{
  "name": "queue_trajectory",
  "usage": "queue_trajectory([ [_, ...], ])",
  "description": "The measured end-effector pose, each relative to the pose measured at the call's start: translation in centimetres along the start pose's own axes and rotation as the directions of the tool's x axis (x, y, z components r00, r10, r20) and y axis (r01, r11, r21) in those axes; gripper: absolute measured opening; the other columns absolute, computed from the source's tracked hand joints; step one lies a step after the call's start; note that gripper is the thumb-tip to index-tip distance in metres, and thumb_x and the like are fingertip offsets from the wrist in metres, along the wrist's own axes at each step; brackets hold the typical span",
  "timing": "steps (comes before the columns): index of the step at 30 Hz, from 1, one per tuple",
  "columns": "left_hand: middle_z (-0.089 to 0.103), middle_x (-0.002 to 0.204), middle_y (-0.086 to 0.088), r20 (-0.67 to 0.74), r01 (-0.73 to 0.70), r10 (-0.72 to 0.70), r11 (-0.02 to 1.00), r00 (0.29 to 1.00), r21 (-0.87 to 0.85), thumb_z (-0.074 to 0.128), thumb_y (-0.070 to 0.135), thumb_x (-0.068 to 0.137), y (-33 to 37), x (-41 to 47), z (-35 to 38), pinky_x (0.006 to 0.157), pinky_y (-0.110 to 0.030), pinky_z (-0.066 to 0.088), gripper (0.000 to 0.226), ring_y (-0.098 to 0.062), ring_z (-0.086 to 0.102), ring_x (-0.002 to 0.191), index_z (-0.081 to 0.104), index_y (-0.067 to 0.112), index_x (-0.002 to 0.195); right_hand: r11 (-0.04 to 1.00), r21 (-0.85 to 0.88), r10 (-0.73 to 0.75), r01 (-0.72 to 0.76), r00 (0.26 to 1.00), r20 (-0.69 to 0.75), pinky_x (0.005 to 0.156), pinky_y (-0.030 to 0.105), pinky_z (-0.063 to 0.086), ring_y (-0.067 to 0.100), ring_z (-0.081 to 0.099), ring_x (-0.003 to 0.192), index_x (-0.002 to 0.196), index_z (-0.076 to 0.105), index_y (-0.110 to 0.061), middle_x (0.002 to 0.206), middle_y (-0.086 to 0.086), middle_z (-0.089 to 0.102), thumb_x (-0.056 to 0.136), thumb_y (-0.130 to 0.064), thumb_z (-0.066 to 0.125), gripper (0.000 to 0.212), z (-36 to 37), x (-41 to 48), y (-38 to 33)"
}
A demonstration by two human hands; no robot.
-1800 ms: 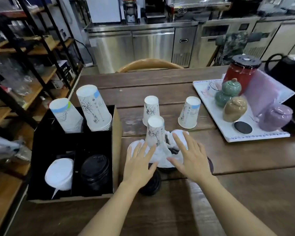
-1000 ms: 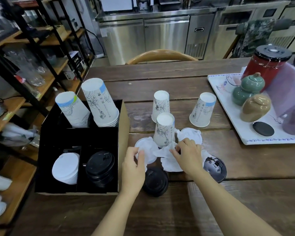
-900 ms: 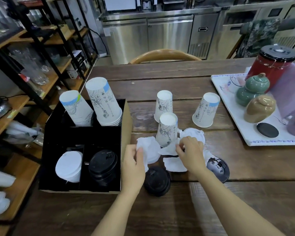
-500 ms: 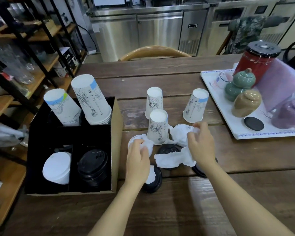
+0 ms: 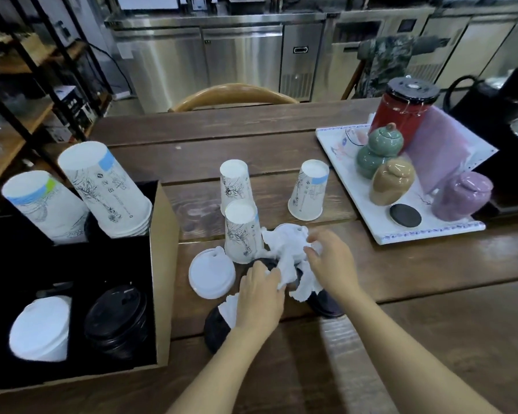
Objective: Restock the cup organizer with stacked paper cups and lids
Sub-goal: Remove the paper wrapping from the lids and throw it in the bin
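A café or drinks-shop back area, by the look of the fittings. Along the far wall runs a line of stainless-steel undercounter refrigerators (image 5: 243,55) with a steel worktop over them, the kind used in commercial kitchens. On the left stand open metal-framed shelves (image 5: 27,94) with wooden boards, stocked with boxes and clear ware. The wooden tabletop (image 5: 431,294) carries takeaway supplies: printed paper cups (image 5: 237,186) set upside down, loose white and black drink lids, and a black cup organizer (image 5: 159,264) holding stacked cups and lids. At the right, a white tray (image 5: 431,231) bears ceramic tea jars (image 5: 392,183) and a red canister (image 5: 401,112).
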State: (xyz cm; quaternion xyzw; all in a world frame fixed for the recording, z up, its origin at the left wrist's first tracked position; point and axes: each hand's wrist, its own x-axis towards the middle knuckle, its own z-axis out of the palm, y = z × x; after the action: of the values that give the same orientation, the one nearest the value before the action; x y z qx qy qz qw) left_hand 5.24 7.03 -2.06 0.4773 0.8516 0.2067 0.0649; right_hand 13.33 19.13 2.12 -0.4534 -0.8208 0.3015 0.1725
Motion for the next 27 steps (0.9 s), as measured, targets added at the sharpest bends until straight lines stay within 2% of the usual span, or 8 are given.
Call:
queue_trajectory([
  [5, 0.029, 0.079, 0.007, -0.088, 0.157, -0.207, 0.905, 0.974, -0.394, 0.052, 0.0, 0.076, -0.9, -1.3, -2.2, 0.059, -0.017, 0.028, 0.044, -0.02, 0.036, 0.075, 0.021, 0.024, 0.057, 0.998, -0.021, 0.056, -0.053, 0.987, 0.152, 0.083, 0.032, 0.041, 0.025, 0.054, 0.109, 0.121, 0.055, -0.014, 0.124, 0.007, 0.053, 0.083, -0.034, 0.065, 0.044, 1.5, 2.0, -1.3],
  [8, 0.035, 0.085, 0.005, -0.074, 0.212, -0.287, 0.837, 0.955, -0.504, 0.049, -0.009, 0.076, -1.6, -2.1, -3.7, 0.062, -0.012, 0.032, 0.045, -0.013, 0.038, 0.073, 0.022, 0.021, 0.056, 0.996, -0.071, 0.065, -0.05, 0.972, 0.227, 0.09, 0.038, 0.045, 0.026, 0.052, 0.114, 0.13, 0.049, -0.017, 0.131, 0.007, 0.046, 0.08, -0.045, 0.066, 0.06, 3.0, 3.3, -2.1],
  [11, 0.041, 0.088, 0.01, -0.058, 0.258, -0.352, 0.779, 0.934, -0.572, 0.042, -0.016, 0.076, -2.5, -2.7, -4.8, 0.061, -0.011, 0.032, 0.041, -0.008, 0.041, 0.073, 0.027, 0.017, 0.058, 0.989, -0.14, 0.079, -0.038, 0.951, 0.299, 0.079, 0.036, 0.044, 0.028, 0.052, 0.111, 0.129, 0.049, -0.016, 0.128, 0.008, 0.044, 0.08, -0.046, 0.064, 0.059, 4.3, 4.2, -2.7],
  [15, 0.046, 0.097, 0.016, -0.058, 0.282, -0.392, 0.748, 0.918, -0.6, 0.035, -0.019, 0.078, -3.3, -3.8, -5.9, 0.075, -0.001, 0.031, 0.042, 0.019, 0.042, 0.093, 0.03, 0.021, 0.064, 0.99, -0.137, 0.055, -0.017, 0.959, 0.278, 0.064, 0.03, 0.036, 0.025, 0.047, 0.079, 0.085, 0.055, -0.01, 0.104, 0.012, 0.048, 0.086, -0.022, 0.056, 0.012, 5.0, 5.2, -2.4],
  [19, 0.055, 0.097, 0.008, -0.052, 0.318, -0.452, 0.7, 0.89, -0.64, 0.033, -0.02, 0.08, -3.3, -4.6, -5.9, 0.077, 0.001, 0.033, 0.051, 0.0, 0.046, 0.091, 0.035, 0.03, 0.066, 0.987, 0.157, -0.056, 0.034, 0.989, 0.137, 0.051, 0.013, 0.035, 0.01, 0.038, 0.064, 0.064, 0.036, -0.01, 0.081, 0.004, 0.037, 0.086, -0.004, 0.052, 0.028, 3.3, 5.3, -2.2],
  [21, 0.057, 0.098, 0.005, -0.021, 0.348, -0.49, 0.649, 0.872, -0.677, 0.032, -0.018, 0.082, -2.9, -4.6, -5.8, 0.071, 0.003, 0.034, 0.048, -0.01, 0.046, 0.088, 0.036, 0.027, 0.066, 0.98, 0.188, -0.07, 0.06, 0.997, 0.043, 0.057, 0.01, 0.036, 0.014, 0.039, 0.07, 0.07, 0.039, -0.008, 0.087, 0.006, 0.04, 0.085, 0.004, 0.049, 0.021, 1.9, 4.5, -2.2],
  [23, 0.053, 0.081, 0.008, -0.004, 0.365, -0.509, 0.624, 0.861, -0.691, 0.03, -0.016, 0.084, -2.0, -4.4, -5.6, 0.058, -0.003, 0.035, 0.041, -0.016, 0.041, 0.074, 0.033, 0.02, 0.065, 0.984, 0.159, -0.086, 0.084, 0.996, 0.002, 0.062, 0.024, 0.039, 0.022, 0.045, 0.081, 0.082, 0.047, -0.006, 0.092, 0.008, 0.048, 0.083, 0.009, 0.043, 0.015, 0.8, 3.7, -1.6],
  [27, 0.03, 0.061, 0.002, -0.009, 0.377, -0.515, 0.638, 0.857, -0.671, 0.032, -0.013, 0.087, 0.3, -4.2, -5.5, 0.043, -0.014, 0.027, 0.038, -0.014, 0.027, 0.058, 0.033, 0.017, 0.064, 0.975, -0.175, -0.091, 0.139, 0.962, 0.257, 0.079, 0.034, 0.04, 0.026, 0.055, 0.105, 0.113, 0.059, -0.018, 0.118, 0.003, 0.051, 0.087, -0.026, 0.052, 0.029, -0.5, 1.9, 0.0],
])
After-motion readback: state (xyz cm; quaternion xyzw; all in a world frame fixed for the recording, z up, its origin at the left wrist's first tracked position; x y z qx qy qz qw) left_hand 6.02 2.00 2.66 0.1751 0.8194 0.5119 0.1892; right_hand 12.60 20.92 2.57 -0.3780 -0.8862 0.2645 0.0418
